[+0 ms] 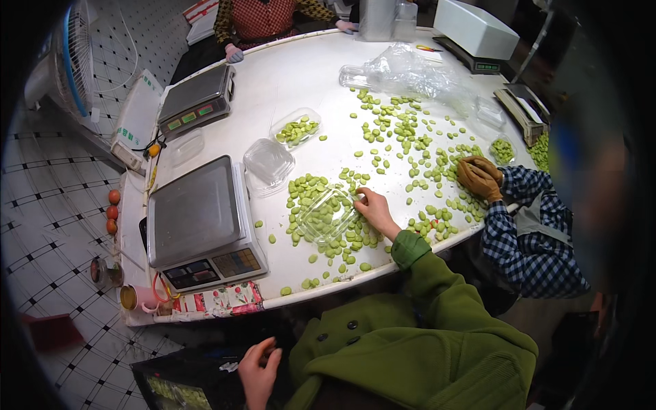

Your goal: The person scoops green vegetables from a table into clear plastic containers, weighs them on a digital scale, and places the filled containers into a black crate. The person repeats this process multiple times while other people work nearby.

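My right hand [376, 209] reaches over the white table, its fingertips at the right rim of a clear plastic tub [328, 214]. The tub lies tilted on a heap of shelled green broad beans [309, 187], which show through its walls. Below the table edge my left hand [260, 373] hangs with bent fingers apart and nothing in it. Further up stands another clear tub [313, 115] partly filled with beans [296, 132]. Beside it rests an empty-looking clear tub [269, 163].
Digital scales [197, 215] [197, 97] stand at the left. A co-worker's gloved hands [480, 178] are among beans at the right; another person [264, 23] stands across the table. Plastic bags [410, 72] lie at the back. A pink mug [143, 300] sits at the near left corner.
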Demonstrator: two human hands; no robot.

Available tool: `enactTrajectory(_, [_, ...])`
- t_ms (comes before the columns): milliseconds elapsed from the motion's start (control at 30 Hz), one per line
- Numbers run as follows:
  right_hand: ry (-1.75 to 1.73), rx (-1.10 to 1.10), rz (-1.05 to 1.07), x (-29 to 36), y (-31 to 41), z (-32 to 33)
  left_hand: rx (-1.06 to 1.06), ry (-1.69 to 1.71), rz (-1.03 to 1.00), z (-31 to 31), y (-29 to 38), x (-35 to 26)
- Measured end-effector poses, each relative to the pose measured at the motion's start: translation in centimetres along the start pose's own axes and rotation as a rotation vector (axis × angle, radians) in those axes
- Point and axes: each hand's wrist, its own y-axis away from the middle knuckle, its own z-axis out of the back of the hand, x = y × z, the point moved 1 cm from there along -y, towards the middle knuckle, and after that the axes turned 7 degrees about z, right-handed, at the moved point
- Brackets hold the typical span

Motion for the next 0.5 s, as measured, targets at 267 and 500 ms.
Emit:
enactTrajectory(267, [-0.967,0.362,-0.521,-0.5,-1.6,4.3,-0.233,0.282,-0.232,-13.2,-14.3,0.2])
enactTrajectory(500, [-1.227,-0.028,-0.433,-1.4,-6.2,5.9,-0.434,0.031,-0.250,-16.6,-24.7,0.2])
